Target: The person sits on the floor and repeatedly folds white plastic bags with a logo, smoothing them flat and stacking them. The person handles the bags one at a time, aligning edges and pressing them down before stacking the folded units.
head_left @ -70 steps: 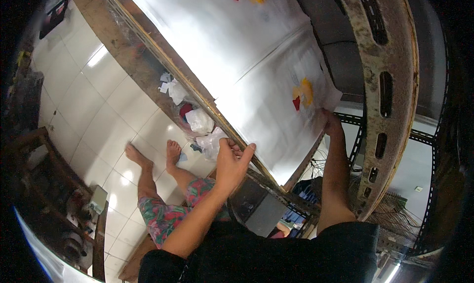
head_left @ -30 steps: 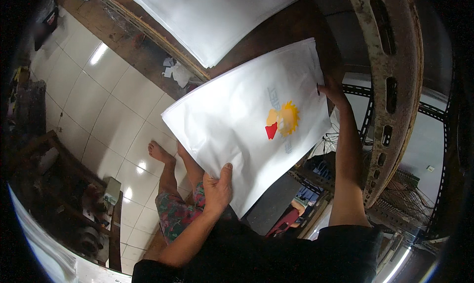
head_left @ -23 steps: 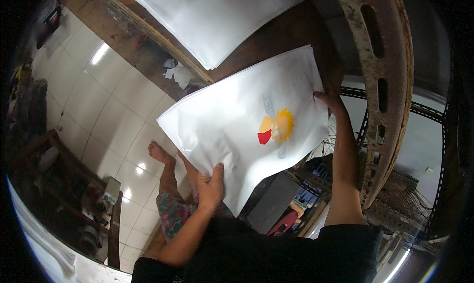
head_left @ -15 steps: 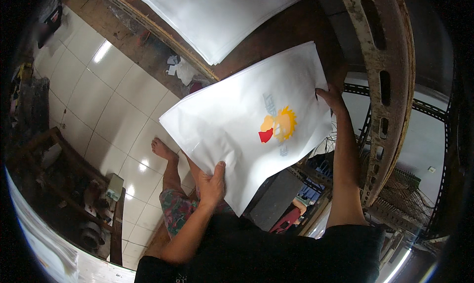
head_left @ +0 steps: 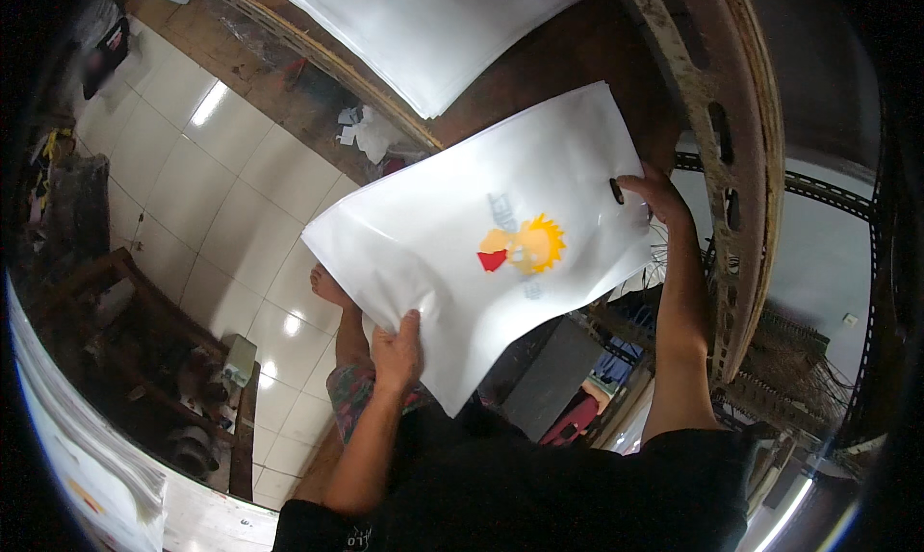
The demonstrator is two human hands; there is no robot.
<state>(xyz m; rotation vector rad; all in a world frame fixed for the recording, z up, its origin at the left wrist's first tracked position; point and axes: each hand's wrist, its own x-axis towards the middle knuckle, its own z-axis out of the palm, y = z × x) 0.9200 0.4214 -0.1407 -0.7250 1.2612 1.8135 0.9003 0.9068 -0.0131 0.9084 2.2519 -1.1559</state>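
Between my hands is a stack of glossy white plastic bags (head_left: 452, 205), printed with a yellow, orange and red figure and pale blue lettering. My left hand (head_left: 397, 352) pinches its lower left edge, thumb on top and fingers underneath. At the right edge, my right hand (head_left: 658, 196) grips it next to a dark oval hole, which looks like a cut-out handle. The sheet sags and creases near my left thumb. Beyond it, another pile of white sheets (head_left: 423, 32) lies on a dark brown surface (head_left: 577, 51).
A slotted metal upright (head_left: 717, 119) stands close to my right arm. At lower left, a stack of printed white sheets (head_left: 106, 475) rests on a white surface. Pale floor tiles (head_left: 221, 196) extend left, with a brown wooden frame (head_left: 144, 331) holding odds and ends.
The held stack has shifted slightly left. My right hand's thumb has moved off the oval hole, which now shows. My left hand has moved a little left and still grips the edge.
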